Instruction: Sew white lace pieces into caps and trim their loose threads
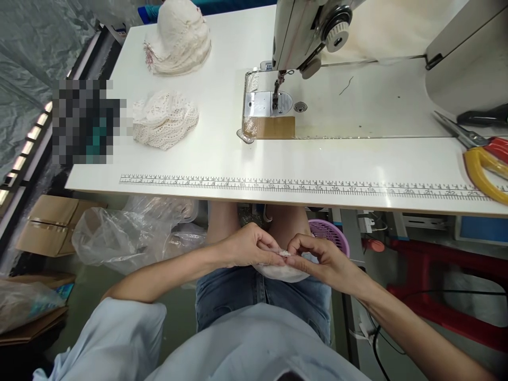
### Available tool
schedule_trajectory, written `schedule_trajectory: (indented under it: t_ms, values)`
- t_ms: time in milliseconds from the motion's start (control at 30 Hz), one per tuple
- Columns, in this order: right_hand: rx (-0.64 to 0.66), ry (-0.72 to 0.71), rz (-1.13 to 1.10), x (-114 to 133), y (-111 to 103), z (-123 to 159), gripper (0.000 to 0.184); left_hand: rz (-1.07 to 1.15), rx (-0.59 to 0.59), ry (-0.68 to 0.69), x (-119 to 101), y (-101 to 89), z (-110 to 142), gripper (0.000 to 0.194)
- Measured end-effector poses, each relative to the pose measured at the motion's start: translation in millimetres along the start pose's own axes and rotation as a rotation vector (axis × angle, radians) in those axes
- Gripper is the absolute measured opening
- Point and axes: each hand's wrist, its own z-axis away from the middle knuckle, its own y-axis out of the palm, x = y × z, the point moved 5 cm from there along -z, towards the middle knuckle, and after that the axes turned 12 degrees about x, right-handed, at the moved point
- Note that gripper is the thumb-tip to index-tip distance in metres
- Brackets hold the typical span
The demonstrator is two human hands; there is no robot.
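Over my lap, below the table's front edge, a piece of white fabric (282, 272) hangs between my two hands. My left hand (254, 246) pinches its upper edge from the left, thumb against fingers. From the right, my right hand (317, 259) pinches the same edge, its fingertips nearly meeting those of the left. Part of the fabric lies behind the fingers, so its full shape is hidden. On the table beyond, a lacy cream fabric piece (164, 120) lies flat, and a stack of cream lace pieces (180, 39) sits behind it.
A sewing machine (278, 100) stands on the white table (214, 159), which has a printed ruler along its front. Yellow-and-red scissors (480, 159) lie at the right edge. Below are a purple basket (337, 238), plastic bags (119, 238), a cardboard box (51, 225) and a red stool (428, 264).
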Motion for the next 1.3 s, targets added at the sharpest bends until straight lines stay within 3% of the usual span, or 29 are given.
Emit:
schedule_trajectory:
  t_ms: [533,800,933,1100,1167,1233,1300]
  values:
    - [0.004,0.001,-0.020,0,-1,-3,0.026,0.029,-0.006,-0.046,-5,0.9,0,0.034]
    - [0.007,0.038,0.038,-9,-5,2,0.024,0.004,-0.011,-0.076,6,-4.1,-5,0.038]
    - [-0.140,0.084,0.220,11,-46,37,0.022,-0.074,-0.043,-0.131,18,-5.2,-8,0.045]
    - [-0.712,0.178,0.686,43,-141,111,0.021,-0.169,-0.003,-0.058,23,-15.2,-27,0.061]
    - [-0.873,0.248,0.873,48,-177,131,0.023,-0.205,0.045,-0.041,19,-15.1,-32,0.062]
    - [-0.898,0.284,0.907,47,-203,137,0.026,-0.225,0.033,-0.042,10,-12.0,-29,0.057]
    - [-0.825,0.282,0.854,43,-216,134,0.029,-0.228,-0.037,-0.066,0,-8.5,-20,0.042]
